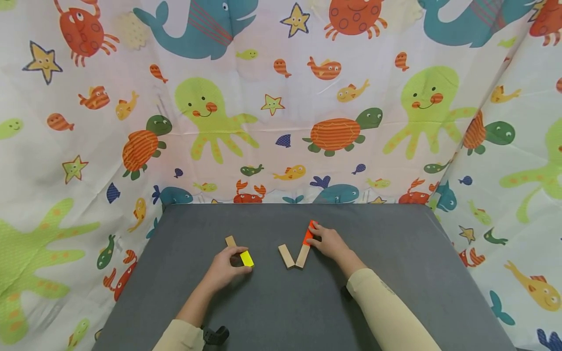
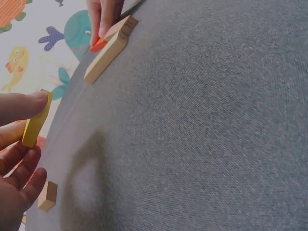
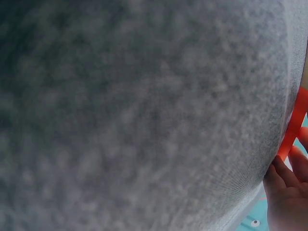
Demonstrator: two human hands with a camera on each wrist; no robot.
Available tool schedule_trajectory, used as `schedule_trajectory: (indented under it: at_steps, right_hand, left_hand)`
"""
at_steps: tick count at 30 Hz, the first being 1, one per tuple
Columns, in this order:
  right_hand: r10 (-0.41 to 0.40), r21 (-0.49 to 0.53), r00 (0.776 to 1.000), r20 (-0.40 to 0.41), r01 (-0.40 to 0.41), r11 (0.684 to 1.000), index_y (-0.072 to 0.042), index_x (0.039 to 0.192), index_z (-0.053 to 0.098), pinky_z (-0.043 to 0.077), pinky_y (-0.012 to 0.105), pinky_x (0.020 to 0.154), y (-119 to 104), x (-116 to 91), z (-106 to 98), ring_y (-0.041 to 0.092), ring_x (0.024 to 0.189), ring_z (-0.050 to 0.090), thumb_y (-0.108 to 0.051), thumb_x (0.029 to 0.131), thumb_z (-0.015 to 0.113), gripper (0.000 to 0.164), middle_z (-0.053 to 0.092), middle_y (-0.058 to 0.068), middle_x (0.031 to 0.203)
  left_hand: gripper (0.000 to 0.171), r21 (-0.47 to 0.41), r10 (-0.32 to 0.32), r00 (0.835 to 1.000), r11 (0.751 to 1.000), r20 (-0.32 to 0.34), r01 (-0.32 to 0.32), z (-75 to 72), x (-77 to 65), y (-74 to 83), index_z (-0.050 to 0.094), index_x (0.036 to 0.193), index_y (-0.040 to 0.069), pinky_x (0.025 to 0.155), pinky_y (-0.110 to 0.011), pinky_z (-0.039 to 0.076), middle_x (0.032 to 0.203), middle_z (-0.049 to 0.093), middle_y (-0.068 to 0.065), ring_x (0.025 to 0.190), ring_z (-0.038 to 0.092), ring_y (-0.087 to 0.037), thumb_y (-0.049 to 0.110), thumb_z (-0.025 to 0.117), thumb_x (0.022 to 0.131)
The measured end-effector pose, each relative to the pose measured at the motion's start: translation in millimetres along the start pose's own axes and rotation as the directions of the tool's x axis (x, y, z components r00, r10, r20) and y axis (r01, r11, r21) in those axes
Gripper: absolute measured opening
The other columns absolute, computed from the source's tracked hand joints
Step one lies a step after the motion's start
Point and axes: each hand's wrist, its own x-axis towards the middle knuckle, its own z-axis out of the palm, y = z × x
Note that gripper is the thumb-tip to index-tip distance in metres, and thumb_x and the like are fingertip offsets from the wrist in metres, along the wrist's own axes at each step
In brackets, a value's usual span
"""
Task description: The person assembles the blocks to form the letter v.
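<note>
From here, looks mid-placement; next move likely wants yellow block (image 1: 247, 259) lowered steadily. Left hand (image 1: 225, 269) has it pinched between thumb and fingers, left of the plain-block V (image 1: 301, 257). Lone plain block (image 1: 230, 241) beyond, left of the V. Right hand (image 1: 331, 242) grips orange block (image 1: 308, 236) at V's far right tip.

Grey fabric-topped table (image 1: 281, 312); white curtain (image 1: 272, 83) behind and at both sides (printed turtles (image 1: 335, 133), octopuses (image 1: 204, 105), whales (image 1: 197, 31)).
</note>
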Motion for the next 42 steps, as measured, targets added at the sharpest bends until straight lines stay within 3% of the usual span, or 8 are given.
schedule_trajectory:
  at_steps: [13, 25, 42]
  right_hand:
    - [-0.006, 0.009, 1.000, 0.007, 0.006, 1.000, -0.016, 0.150, 0.048, 0.037, 0.054, 0.113, -1, 0, -3, 0.041, 0.143, 0.041, -0.041, 0.097, 0.065, 0.061, 0.035, 0.009, 0.162]
    - [0.003, 0.012, 1.000, 0.006, -0.003, 1.000, -0.017, 0.150, 0.049, 0.039, 0.053, 0.112, -4, 0, -5, 0.040, 0.142, 0.043, -0.040, 0.096, 0.066, 0.060, 0.036, 0.007, 0.161]
    - [0.005, 0.018, 1.000, 0.012, -0.005, 1.000, -0.017, 0.150, 0.048, 0.038, 0.053, 0.113, -2, -1, -3, 0.041, 0.142, 0.041, -0.040, 0.097, 0.066, 0.061, 0.035, 0.007, 0.162]
  left_hand:
    - [0.059, -0.004, 0.033, 0.999, 0.999, 0.014, -0.033, 3.5, 10.4, 10.4, 0.066, 0.133, 0.014, 0.096, -0.048, 0.053, 0.124, 0.065, 0.001, 0.109, 0.063, -0.023, 0.026, 0.087, 0.079]
    - [0.057, 0.003, 0.019, 1.000, 1.000, 0.003, -0.019, 11.1, 17.2, 19.5, 0.067, 0.131, 0.015, 0.092, -0.044, 0.054, 0.122, 0.063, -0.001, 0.106, 0.062, -0.021, 0.027, 0.087, 0.079]
    - [0.058, -0.005, -0.001, 1.000, 1.000, 0.015, 0.001, 14.7, 40.3, 46.1, 0.065, 0.133, 0.011, 0.092, -0.043, 0.056, 0.127, 0.061, -0.006, 0.107, 0.063, -0.026, 0.021, 0.085, 0.080]
